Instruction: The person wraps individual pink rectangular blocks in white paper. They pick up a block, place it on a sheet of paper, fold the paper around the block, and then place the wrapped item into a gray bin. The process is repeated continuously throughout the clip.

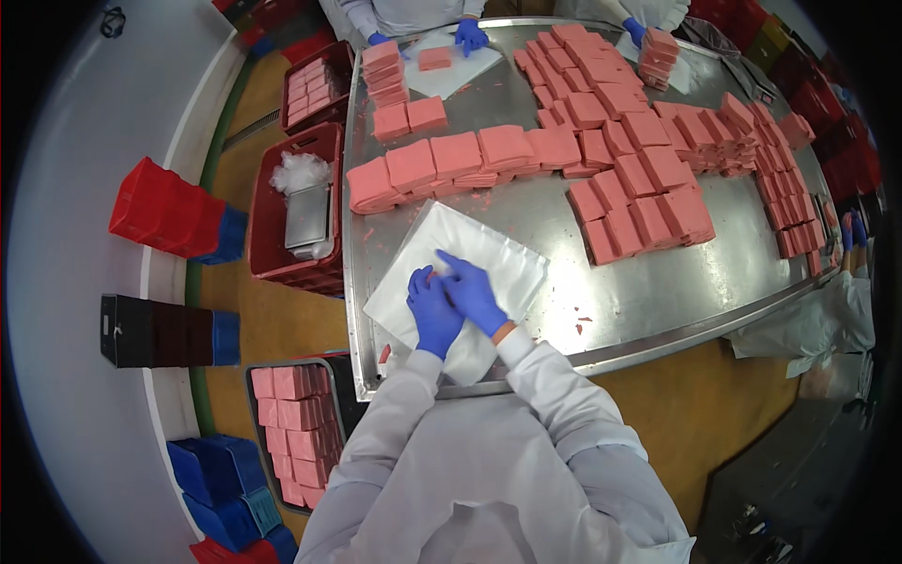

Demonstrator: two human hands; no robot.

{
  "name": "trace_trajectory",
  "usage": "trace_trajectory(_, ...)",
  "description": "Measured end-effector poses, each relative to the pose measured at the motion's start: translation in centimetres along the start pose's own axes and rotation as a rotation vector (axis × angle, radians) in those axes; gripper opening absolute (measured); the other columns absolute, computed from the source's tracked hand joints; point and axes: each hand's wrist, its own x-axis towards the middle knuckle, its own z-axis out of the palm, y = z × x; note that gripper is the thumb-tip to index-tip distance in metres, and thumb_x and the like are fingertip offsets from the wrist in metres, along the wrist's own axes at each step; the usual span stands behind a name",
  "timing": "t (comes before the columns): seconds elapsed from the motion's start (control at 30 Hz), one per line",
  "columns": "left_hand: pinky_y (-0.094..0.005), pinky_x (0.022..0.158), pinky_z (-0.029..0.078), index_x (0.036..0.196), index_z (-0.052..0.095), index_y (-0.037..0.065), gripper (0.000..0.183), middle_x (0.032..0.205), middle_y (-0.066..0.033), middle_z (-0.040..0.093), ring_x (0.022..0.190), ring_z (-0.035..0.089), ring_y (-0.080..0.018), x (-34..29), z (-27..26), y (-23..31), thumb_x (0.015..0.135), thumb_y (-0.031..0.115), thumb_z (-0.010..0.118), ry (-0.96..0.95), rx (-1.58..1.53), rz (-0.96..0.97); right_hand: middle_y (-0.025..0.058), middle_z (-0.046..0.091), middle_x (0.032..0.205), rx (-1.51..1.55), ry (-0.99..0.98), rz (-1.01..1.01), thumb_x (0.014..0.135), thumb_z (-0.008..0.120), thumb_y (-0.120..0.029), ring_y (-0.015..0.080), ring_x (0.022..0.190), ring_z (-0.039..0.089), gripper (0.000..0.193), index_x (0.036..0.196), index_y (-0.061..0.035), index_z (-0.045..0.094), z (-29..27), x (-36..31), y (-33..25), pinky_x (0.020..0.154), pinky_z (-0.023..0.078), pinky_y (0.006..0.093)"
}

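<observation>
My left hand [433,312], in a blue glove, rests over the white sheets [413,254] at the table's near left corner. Its fingers are bent, and a little pink shows by the fingertips; what it belongs to is mostly hidden. Overlapping it from the right is my right hand [474,294], also gloved, with its index finger stretched out toward the upper left over the sheet. Its lower fingers are hidden behind the left hand. Just beyond the sheets runs a row of pink blocks [456,155], stacked in layers. A pink scrap [384,353] lies near the table corner.
Larger stacks of pink blocks [648,211] cover the steel table's [526,221] middle and right. Across it, co-workers' gloved hands [471,36] are at work. At left stand a red crate [296,254] with a metal box and a grey crate of pink blocks [296,414].
</observation>
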Motion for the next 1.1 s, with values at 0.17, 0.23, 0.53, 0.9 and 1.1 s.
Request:
trace_trajectory(0.17,-0.0375,0.094,0.042,0.122,0.048,-0.001,0.047,0.121,-0.0174,0.051,0.112,0.051,-0.0305,-1.5,-0.4,-4.7,0.083,0.018,0.068,0.185,-0.233,-0.114,0.0209,0.057,0.120,-0.173,0.148,-0.258,0.083,0.052,-0.006,0.0356,0.107,0.057,0.053,0.135,-0.0031,0.047,3.6,-2.4,-0.1,0.095,0.044,0.0425)
trace_trajectory(0.23,-0.0333,0.080,0.050,0.114,0.058,0.001,0.041,0.100,-0.0109,0.063,0.091,0.062,-0.0218,-2.8,-3.7,-8.8,0.079,0.017,0.074,0.013,-0.381,-0.318,0.0239,0.052,0.125,-0.699,0.088,-0.605,0.082,0.052,-0.008,0.0389,0.115,0.052,0.052,0.133,0.0015,0.046,4.9,-3.8,1.5,0.102,0.038,0.0484)
trace_trajectory(0.53,-0.0257,0.074,0.048,0.111,0.063,0.000,0.029,0.104,-0.0075,0.067,0.087,0.062,-0.0146,-1.3,-3.9,-6.3,0.093,0.023,0.060,0.002,-0.879,-0.592,0.0191,0.050,0.126,-0.483,0.112,-0.426,0.082,0.054,-0.009,0.0343,0.120,0.046,0.038,0.118,-0.0001,0.056,7.0,-3.7,1.2,0.111,0.025,0.0531)
trace_trajectory(0.9,-0.0342,0.087,0.049,0.120,0.054,-0.003,0.056,0.113,-0.0137,0.061,0.101,0.061,-0.0221,4.0,0.2,-3.9,0.079,0.027,0.077,-0.117,-0.930,-0.428,0.0135,0.062,0.100,-0.225,0.289,-0.291,0.073,0.062,-0.002,0.0328,0.100,0.056,0.034,0.106,-0.0071,0.066,2.6,2.3,5.2,0.092,0.044,0.0385)
trace_trajectory(1.1,-0.0368,0.082,0.050,0.105,0.065,0.002,0.042,0.103,-0.0145,0.064,0.096,0.061,-0.0322,4.1,-2.0,-3.1,0.074,0.027,0.075,-0.190,0.026,-0.017,0.0154,0.063,0.100,-0.054,0.453,-0.171,0.070,0.055,0.002,0.0349,0.100,0.055,0.036,0.103,-0.0081,0.069,3.1,2.4,3.7,0.091,0.044,0.0411)
